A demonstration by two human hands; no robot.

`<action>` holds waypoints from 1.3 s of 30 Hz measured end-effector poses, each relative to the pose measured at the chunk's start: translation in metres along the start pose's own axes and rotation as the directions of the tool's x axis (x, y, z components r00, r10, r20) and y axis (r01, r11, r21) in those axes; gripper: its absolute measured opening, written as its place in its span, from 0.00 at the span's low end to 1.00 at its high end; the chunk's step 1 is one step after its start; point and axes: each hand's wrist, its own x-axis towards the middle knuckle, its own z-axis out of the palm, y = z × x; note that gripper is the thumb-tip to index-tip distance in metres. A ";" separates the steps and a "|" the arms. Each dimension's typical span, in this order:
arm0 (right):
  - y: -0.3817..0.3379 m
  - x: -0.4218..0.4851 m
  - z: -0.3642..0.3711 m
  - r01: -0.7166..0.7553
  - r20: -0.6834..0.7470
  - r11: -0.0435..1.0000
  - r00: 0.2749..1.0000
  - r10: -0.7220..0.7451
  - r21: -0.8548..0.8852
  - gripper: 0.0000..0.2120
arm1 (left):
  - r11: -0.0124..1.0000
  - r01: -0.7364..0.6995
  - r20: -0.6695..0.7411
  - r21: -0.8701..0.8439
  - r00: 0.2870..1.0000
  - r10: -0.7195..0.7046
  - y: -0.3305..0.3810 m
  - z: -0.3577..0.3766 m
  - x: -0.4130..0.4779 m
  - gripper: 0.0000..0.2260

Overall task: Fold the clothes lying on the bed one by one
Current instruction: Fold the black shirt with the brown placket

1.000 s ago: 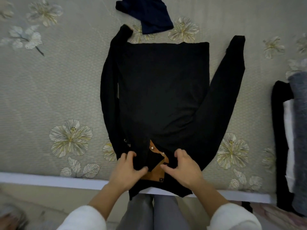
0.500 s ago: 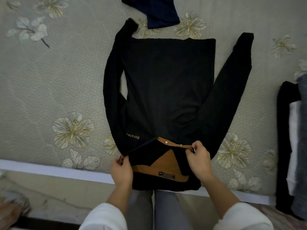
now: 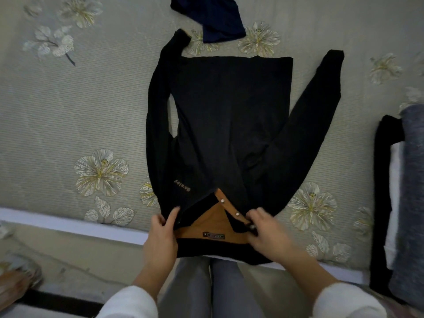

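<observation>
Two hands at the near edge of the bed (image 3: 68, 125), both on the collar end of the black long-sleeved top (image 3: 229, 111).

Left hand (image 3: 163, 230): grips the collar edge at the shoulder on the person's left, thumb (image 3: 173, 214) laid on top of the cloth, other fingers curled under and hidden.

Right hand (image 3: 267, 232): fingers (image 3: 254, 215) bent and pinching the lower end of the snap placket (image 3: 229, 206); three metal snaps visible along it.

Between the hands the collar lies open, showing tan lining (image 3: 213, 222).

Orientation: the top lies flat, its long axis running straight away from the person. Collar nearest, overhanging the bed edge; hem farthest. Both hands sit equally near the collar, so the body of the garment extends away from the fingers. The sleeve on the left lies close along the body; the one on the right splays outward.

Judgement: collar is being squared up before any fold. Sleeves not yet brought in.

Writing: woven label (image 3: 214, 235) in the lining, too small to read. Chest lettering (image 3: 181, 185), upside down to the camera, seems to read "Baraley"; uncertain.

Right of the top, well apart: stack of folded clothes (image 3: 408, 191), black, white and grey.

Beyond the hem: crumpled navy garment (image 3: 213, 17), not yet folded.
</observation>
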 end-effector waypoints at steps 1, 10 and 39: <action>-0.004 0.000 0.006 -0.056 0.131 0.989 0.991 0.038 0.139 0.18 | 0.999 -0.013 0.076 0.044 0.997 0.009 -0.005 0.005 -0.002 0.29; 0.043 0.049 -0.014 -0.406 -0.181 0.597 0.703 0.688 0.692 0.20 | 0.994 0.082 -0.080 -0.065 0.993 -0.087 0.019 -0.006 0.040 0.26; 0.055 0.288 -0.206 -0.185 -0.491 0.942 0.816 0.305 0.279 0.15 | 0.932 -0.306 -0.295 0.195 0.888 0.353 0.121 -0.113 0.371 0.14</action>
